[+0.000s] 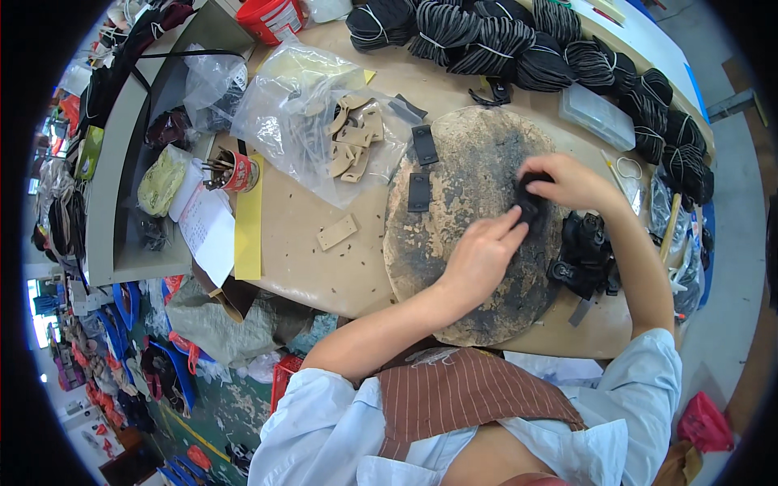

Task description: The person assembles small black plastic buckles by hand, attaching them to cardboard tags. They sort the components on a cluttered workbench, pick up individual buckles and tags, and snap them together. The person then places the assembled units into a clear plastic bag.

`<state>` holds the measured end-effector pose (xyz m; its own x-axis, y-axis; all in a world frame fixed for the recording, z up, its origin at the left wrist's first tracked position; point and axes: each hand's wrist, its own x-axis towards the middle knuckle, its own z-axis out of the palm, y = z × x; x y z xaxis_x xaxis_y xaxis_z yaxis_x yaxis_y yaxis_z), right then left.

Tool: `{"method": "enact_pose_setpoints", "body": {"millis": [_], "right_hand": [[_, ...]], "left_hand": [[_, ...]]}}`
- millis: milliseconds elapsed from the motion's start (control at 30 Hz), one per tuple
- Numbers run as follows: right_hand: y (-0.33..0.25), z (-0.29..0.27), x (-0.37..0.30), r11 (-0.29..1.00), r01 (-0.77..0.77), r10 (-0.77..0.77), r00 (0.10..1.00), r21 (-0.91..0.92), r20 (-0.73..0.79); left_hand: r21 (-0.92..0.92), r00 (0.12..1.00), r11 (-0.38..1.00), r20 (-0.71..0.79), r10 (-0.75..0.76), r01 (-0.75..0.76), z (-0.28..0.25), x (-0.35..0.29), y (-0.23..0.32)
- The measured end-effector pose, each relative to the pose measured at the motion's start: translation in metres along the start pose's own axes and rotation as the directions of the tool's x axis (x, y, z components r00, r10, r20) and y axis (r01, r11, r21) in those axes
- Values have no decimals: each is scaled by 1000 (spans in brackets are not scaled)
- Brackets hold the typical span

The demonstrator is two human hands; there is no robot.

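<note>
Over the right half of a worn round board [454, 283], both my hands are closed on a small black piece [527, 212], perhaps folded strap or leather; its exact kind is hidden by the fingers. My right hand [567, 181] pinches its upper end. From the lower left, my left hand [485, 253] presses its fingertips against the lower part. Two flat black rectangular patches [419, 193] lie at the board's left edge, one above the other. A heap of black straps with buckles [582, 255] sits at the board's right edge, beside my right forearm.
Bundles of black cord [478, 40] line the table's far edge, with a clear plastic box [597, 116] before them. Left of the board lie a plastic bag [284, 121], beige cut pieces [354, 142], a loose beige piece [337, 232] and a can of tools [240, 173].
</note>
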<state>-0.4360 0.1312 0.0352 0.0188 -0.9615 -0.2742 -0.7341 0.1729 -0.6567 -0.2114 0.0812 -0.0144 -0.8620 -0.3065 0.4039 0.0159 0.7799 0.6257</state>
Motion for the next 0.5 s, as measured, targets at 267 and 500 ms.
{"method": "enact_pose_setpoints", "body": {"millis": [267,500], "right_hand": [[-4,-21,-27,995,-87,90,993,40,-76],[30,-23,86,931,-83,225,898,356,-379]], "left_hand": [[-75,998,996,31,49,-47,-20,-15,15],[147,963,964,-187,-194,222,-59,-32,-17]]}}
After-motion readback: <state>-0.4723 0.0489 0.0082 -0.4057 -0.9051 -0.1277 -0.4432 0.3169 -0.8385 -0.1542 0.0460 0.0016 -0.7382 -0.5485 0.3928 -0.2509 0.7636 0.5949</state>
